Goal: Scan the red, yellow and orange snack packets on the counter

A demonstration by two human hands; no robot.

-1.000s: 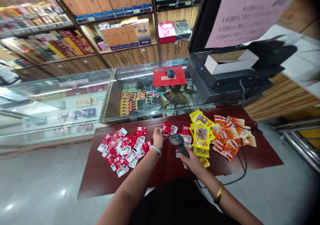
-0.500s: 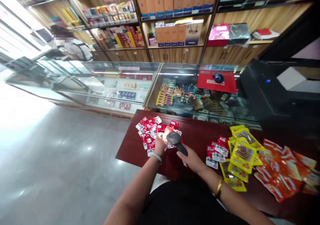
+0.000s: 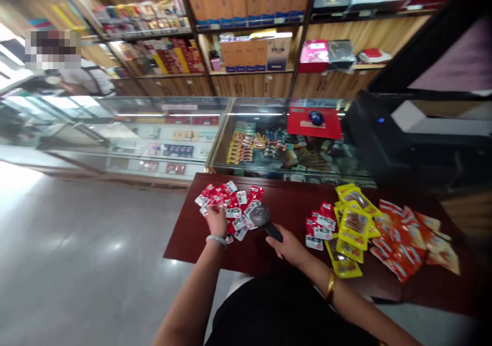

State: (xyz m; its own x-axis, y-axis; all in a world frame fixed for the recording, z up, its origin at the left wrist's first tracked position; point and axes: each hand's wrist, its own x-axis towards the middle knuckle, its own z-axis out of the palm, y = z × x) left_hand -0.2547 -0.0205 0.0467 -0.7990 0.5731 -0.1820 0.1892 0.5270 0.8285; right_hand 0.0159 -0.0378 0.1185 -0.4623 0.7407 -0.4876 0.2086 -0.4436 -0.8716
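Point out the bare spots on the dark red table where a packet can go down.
Bare table shows between the red packet pile and the small red cluster, behind the scanner. Another strip runs along the near-left edge, below the left hand. The right side is crowded with yellow packets and orange packets.

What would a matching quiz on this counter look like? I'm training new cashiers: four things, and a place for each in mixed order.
Things:
1. scanner
2. red packets
3. orange packets
4. mouse

Places:
A. far right of the table
B. on the red pad
C. in the right hand
D. under the left hand

Pairs: 1-C, 2-D, 3-A, 4-B
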